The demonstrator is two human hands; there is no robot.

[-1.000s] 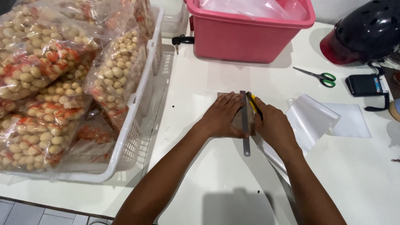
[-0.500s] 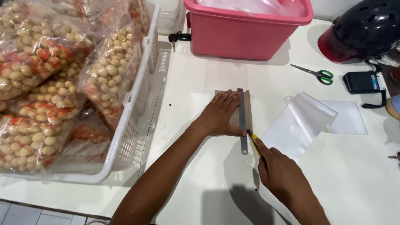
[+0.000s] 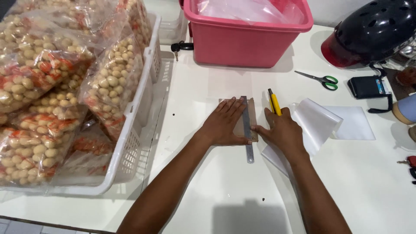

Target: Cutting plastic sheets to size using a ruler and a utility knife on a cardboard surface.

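Steel ruler (image 3: 247, 129) lies lengthwise on a brown cutting board (image 3: 241, 125), clear plastic sheet (image 3: 310, 128) spread to its right on the white surface (image 3: 216, 190).

Change vs half a second back: right hand (image 3: 281, 130) was low, near the ruler's bottom end with the yellow utility knife (image 3: 274, 103); now it's back up beside the ruler's middle. Reads as one stroke finished and the hand reset, though the cut line itself isn't visible.

Grip state:
- left hand (image 3: 225, 123): flat, fingers spread, pressing board and ruler down. Holds nothing closed.
- right hand: mostly flat on the plastic, fingertip touching the ruler edge. Knife pokes out past the fingers; can't tell if it's pinched or just lying under them.

Containers:
- white slotted basket (image 3: 130, 156), left: stacked with sealed clear bags of pale round snacks (image 3: 113, 82), red print on them.
- pink tub (image 3: 247, 41), top: crumpled clear plastic inside.

Also on the surface: green-handled scissors (image 3: 320, 79), dark helmet (image 3: 372, 30), black pouch (image 3: 368, 87), key (image 3: 178, 47) by the tub.
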